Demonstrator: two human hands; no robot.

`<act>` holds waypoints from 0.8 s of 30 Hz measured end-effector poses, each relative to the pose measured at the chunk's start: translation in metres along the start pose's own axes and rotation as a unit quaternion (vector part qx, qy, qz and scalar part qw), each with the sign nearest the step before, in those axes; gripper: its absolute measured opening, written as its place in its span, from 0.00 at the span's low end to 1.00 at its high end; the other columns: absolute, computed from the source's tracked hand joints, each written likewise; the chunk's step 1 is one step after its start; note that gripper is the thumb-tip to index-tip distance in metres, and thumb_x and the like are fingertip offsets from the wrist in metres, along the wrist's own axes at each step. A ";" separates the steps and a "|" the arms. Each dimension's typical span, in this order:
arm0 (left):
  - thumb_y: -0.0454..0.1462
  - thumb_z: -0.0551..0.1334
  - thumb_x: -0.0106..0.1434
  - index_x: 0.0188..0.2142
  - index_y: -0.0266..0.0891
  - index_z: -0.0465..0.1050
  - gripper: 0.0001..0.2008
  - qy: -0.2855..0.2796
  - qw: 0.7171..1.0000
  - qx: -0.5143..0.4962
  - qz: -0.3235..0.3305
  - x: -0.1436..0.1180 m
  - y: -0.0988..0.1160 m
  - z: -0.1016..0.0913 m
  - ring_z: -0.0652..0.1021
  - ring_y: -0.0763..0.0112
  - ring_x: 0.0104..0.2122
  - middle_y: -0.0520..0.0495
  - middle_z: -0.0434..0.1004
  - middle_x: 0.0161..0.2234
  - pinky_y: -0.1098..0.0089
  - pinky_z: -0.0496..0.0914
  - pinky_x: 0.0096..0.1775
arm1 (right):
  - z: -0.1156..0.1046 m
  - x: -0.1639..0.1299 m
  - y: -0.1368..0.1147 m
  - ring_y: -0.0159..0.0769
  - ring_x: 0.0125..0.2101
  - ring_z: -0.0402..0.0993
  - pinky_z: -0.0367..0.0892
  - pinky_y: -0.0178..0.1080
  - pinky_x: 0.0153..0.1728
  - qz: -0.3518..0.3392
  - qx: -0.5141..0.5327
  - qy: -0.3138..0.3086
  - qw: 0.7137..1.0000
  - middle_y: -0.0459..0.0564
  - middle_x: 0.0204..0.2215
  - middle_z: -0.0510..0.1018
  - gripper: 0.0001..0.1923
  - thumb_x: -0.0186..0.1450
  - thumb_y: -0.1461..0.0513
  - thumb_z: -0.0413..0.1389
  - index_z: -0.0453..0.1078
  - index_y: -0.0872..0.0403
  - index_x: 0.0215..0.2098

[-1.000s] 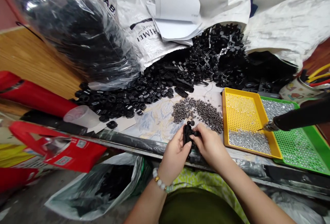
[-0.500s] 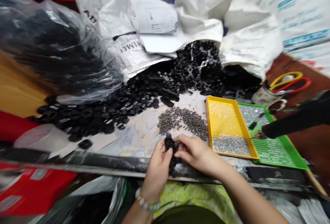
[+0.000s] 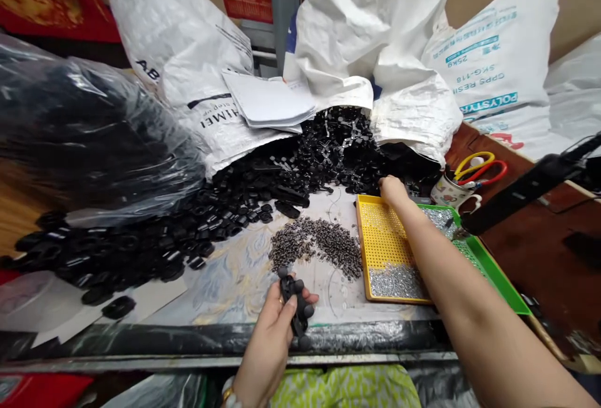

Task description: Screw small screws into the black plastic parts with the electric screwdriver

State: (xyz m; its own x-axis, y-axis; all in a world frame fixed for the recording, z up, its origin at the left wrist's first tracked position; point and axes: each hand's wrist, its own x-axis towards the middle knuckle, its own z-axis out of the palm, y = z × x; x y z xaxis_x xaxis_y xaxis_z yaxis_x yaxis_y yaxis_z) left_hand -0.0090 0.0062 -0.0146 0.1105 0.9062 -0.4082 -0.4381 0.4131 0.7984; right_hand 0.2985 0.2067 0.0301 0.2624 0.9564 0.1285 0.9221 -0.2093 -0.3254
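Note:
My left hand grips a black plastic assembly with round knobs, held over the table's front edge. My right hand is stretched far forward into the heap of black plastic parts spilling from a white sack; its fingertips touch the parts just behind the yellow tray. Whether those fingers hold a part I cannot tell. A small pile of dark screws lies between my hands.
The yellow perforated tray holds silvery screws at its near end; a green tray sits beside it. A black electric screwdriver hangs at right above a mug with scissors. Black rings spread left, below a clear bag.
My right hand let go of the black assembly and reached forward to the parts heap. My left hand kept the assembly. The view tilted up.

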 end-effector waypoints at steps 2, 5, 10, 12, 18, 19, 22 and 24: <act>0.41 0.64 0.55 0.46 0.41 0.62 0.20 -0.002 1.000 -0.015 0.001 0.000 0.000 0.000 0.76 0.69 0.40 0.49 0.73 0.37 0.70 0.68 0.42 | -0.009 -0.007 0.001 0.39 0.46 0.69 0.60 0.44 0.51 -0.026 0.017 -0.007 0.999 0.60 0.44 0.73 0.11 0.60 0.70 0.51 0.71 0.62 0.41; 0.41 0.63 0.56 0.46 0.42 0.61 0.20 -0.001 1.000 -0.022 0.010 0.001 -0.002 0.001 0.76 0.69 0.40 0.49 0.74 0.38 0.70 0.67 0.43 | -0.031 -0.035 0.008 0.36 0.45 0.70 0.61 0.37 0.50 -0.076 0.049 -0.022 0.996 0.56 0.45 0.74 0.17 0.59 0.71 0.50 0.70 0.59 0.45; 0.41 0.61 0.58 0.48 0.44 0.59 0.19 0.009 0.999 -0.036 0.022 -0.005 -0.005 0.012 0.74 0.73 0.38 0.52 0.72 0.35 0.71 0.66 0.44 | -0.049 -0.110 -0.003 0.34 0.35 0.70 0.66 0.38 0.38 -0.158 0.208 -0.022 0.965 0.49 0.34 0.74 0.11 0.63 0.60 0.48 0.69 0.53 0.39; 0.39 0.57 0.61 0.49 0.44 0.58 0.17 -0.005 0.999 -0.044 0.028 -0.010 -0.003 0.017 0.74 0.74 0.37 0.52 0.71 0.35 0.71 0.65 0.44 | -0.045 -0.138 -0.019 0.34 0.33 0.67 0.64 0.39 0.37 -0.205 0.281 -0.062 0.936 0.48 0.31 0.70 0.09 0.63 0.58 0.48 0.69 0.52 0.34; 0.36 0.51 0.63 0.49 0.40 0.62 0.15 -0.086 0.990 -0.108 0.008 -0.019 0.008 0.019 0.72 0.68 0.45 0.46 0.72 0.41 0.65 0.63 0.51 | -0.017 -0.194 -0.073 0.32 0.31 0.68 0.67 0.35 0.31 -0.182 0.426 -0.282 0.840 0.45 0.31 0.70 0.14 0.62 0.58 0.51 0.63 0.47 0.47; 0.35 0.52 0.62 0.51 0.40 0.62 0.17 -0.101 0.989 -0.106 0.011 -0.020 0.008 0.017 0.70 0.67 0.49 0.46 0.72 0.45 0.64 0.61 0.53 | -0.013 -0.199 -0.078 0.33 0.33 0.69 0.68 0.36 0.33 -0.190 0.425 -0.277 0.840 0.45 0.33 0.71 0.13 0.61 0.59 0.52 0.64 0.47 0.45; 0.31 0.53 0.61 0.54 0.42 0.60 0.21 -0.139 0.985 -0.098 0.017 -0.023 0.007 0.013 0.64 0.67 0.56 0.48 0.67 0.53 0.65 0.55 0.57 | -0.005 -0.205 -0.088 0.35 0.37 0.70 0.68 0.40 0.39 -0.218 0.408 -0.254 0.849 0.47 0.36 0.73 0.10 0.62 0.60 0.52 0.67 0.49 0.42; 0.32 0.53 0.62 0.55 0.42 0.58 0.21 -0.147 0.983 -0.104 0.017 -0.024 0.006 0.011 0.61 0.68 0.58 0.48 0.65 0.55 0.66 0.52 0.59 | -0.005 -0.206 -0.090 0.34 0.37 0.71 0.69 0.40 0.39 -0.211 0.429 -0.253 0.841 0.48 0.37 0.73 0.13 0.62 0.61 0.51 0.66 0.49 0.46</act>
State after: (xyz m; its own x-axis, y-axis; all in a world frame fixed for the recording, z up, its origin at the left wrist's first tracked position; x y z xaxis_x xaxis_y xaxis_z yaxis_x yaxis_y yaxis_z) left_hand -0.0041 -0.0125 0.0052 0.3334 0.9185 -0.2124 -0.6150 0.3827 0.6895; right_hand 0.1626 0.0276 0.0374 -0.3913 0.9184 0.0587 0.3005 0.1877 -0.9351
